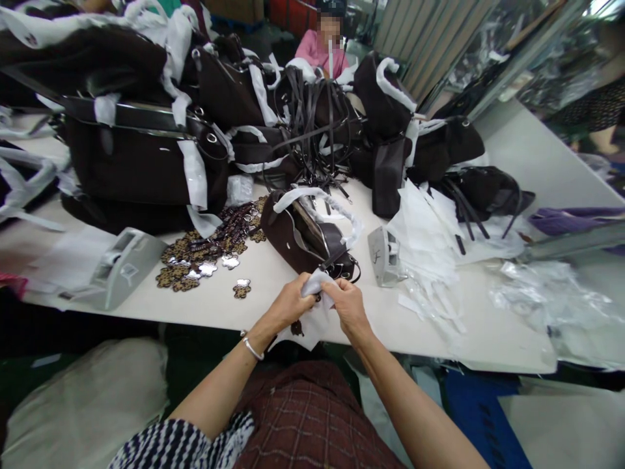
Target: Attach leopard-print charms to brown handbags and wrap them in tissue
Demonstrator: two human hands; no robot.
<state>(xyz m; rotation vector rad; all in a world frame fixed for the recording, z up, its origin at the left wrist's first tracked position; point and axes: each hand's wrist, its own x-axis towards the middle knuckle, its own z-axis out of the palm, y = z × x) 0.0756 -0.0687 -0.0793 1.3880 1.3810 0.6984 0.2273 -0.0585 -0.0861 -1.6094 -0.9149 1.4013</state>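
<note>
A dark brown handbag (276,228) lies open on the white table, its handle wrapped in white tissue paper. At the bag's near end, my left hand (293,299) and my right hand (347,303) are closed on a piece of white tissue paper (318,281), pinched between them. Part of the sheet hangs down below my fingers at the table's front edge. A small brown patterned charm (296,327) shows against the hanging paper. Folds of paper and my fingers hide what the tissue wraps around.
Flower-shaped leopard-print charms (183,264) are heaped to the left, with a tape dispenser (129,270) beside them. Another dispenser (383,257) and loose white paper sheets (422,225) lie right. Stacked dark bags (146,166) and hanging straps (305,117) fill the back; a person (319,52) sits beyond.
</note>
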